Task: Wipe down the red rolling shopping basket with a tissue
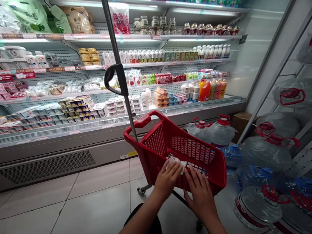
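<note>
A red plastic shopping basket cart (153,142) stands in front of me, its perforated walls and bottom showing. At its near side my left hand (168,178) presses a crumpled white cloth or tissue (182,166) on the rim, fingers together over it. Just right of that, my right hand (200,187) rests against the same near side with fingers spread, holding nothing that shows. A long dark pole with a black looped handle (118,79) rises at a slant from the cart's left end. The fingers cover part of the cloth.
A refrigerated display case (97,148) with stocked dairy shelves runs along the back. Large water jugs (258,206) crowd the right side, some on a rack. Behind the cart stand more jugs (221,131) and a cardboard box (240,122). The floor is pale tile (91,199).
</note>
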A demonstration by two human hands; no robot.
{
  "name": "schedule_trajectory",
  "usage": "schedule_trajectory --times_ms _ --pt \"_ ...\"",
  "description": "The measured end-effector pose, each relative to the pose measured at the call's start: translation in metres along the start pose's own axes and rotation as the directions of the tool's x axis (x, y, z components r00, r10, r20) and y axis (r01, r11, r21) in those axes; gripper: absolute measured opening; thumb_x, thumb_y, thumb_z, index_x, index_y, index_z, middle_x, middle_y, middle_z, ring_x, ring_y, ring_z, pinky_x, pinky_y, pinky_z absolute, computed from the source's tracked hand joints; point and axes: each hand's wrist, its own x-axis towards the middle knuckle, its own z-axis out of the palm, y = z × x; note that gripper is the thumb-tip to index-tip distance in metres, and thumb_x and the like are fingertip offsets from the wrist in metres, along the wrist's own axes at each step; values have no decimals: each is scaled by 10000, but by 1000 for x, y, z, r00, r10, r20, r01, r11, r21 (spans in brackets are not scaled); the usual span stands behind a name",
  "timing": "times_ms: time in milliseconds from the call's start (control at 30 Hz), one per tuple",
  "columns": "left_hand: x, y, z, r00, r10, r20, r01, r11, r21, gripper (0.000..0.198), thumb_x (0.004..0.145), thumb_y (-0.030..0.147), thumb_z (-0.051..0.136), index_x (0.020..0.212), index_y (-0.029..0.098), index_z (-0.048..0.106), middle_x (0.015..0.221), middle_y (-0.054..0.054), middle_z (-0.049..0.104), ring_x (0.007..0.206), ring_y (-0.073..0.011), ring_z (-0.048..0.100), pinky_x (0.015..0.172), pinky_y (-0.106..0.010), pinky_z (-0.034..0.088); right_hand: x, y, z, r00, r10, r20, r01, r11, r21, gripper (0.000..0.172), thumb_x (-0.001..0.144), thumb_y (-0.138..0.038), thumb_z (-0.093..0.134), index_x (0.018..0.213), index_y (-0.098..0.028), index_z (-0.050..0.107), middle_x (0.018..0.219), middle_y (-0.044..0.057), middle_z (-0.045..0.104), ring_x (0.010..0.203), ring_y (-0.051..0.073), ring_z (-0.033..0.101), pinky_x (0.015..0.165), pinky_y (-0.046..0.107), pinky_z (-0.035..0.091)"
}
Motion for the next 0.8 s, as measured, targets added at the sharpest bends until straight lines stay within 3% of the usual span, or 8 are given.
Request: schedule_trajectory --times_ms 167,233,333,433,500,600,700,800 --pt "-12 -52 -25 993 -114 -11 114 993 26 499 1034 148 418 1525 194 494 1538 -63 560 1466 -204 475 1302 -482 259 -3 23 -8 1000 12 4 -12 1000 -3 715 1025 -372 438 1676 -286 154 1643 23 431 1455 273 456 1188 470 395" --pt "-13 -59 -25 986 -163 -21 164 986 42 499 1028 142 426 1518 193 502 1533 -66 565 1469 -215 472 1302 -495 257 -6 26 -7 999 41 -24 -41 999 -11 721 1020 -372 446 1676 -281 160 1610 27 480 1417 289 490 1193 500 377" --pt "-6 -35 -9 985 -170 -23 171 984 48 491 1021 137 438 1500 197 526 1520 -61 580 1460 -217 484 1299 -492 265 -6 20 -4 998 56 -42 -56 998 -9 734 1005 -361 459 1675 -270 172 1603 33 488 1385 316 506 1197 543 352" --pt "6 6 9 994 -110 6 110 993 34 505 1026 153 429 1525 194 499 1549 -53 549 1467 -203 473 1297 -469 270 -5 15 -5 999 40 -36 -40 999 -5 726 1003 -342 450 1674 -264 182 1614 36 473 1389 312 502 1196 537 350" --pt "10 21 13 998 -51 27 50 999 16 534 1026 166 432 1559 187 451 1586 -52 504 1488 -193 441 1297 -451 268 -6 19 -8 1000 13 -11 -13 1000 -5 722 1007 -326 435 1675 -257 169 1631 35 449 1425 295 475 1197 509 359" --pt "9 11 6 999 -1 34 1 1000 -11 555 1017 126 416 1566 209 442 1594 -37 494 1486 -175 442 1307 -443 229 -15 34 -12 999 30 17 -30 999 -16 735 1020 -372 426 1679 -230 133 1661 55 397 1484 290 416 1196 493 369" --pt "5 -9 -1 997 -77 19 77 997 9 572 1000 90 417 1557 213 457 1582 -41 510 1474 -189 460 1309 -472 219 -27 46 -11 996 83 24 -82 996 -22 744 1030 -418 408 1680 -210 111 1695 86 324 1509 289 388 1202 495 367" --pt "8 4 5 991 -133 2 132 990 38 578 998 122 456 1570 199 440 1587 -56 504 1485 -222 444 1297 -486 255 -34 45 -5 993 114 19 -114 993 -12 765 1024 -411 415 1678 -177 95 1697 104 313 1531 290 350 1216 496 354"
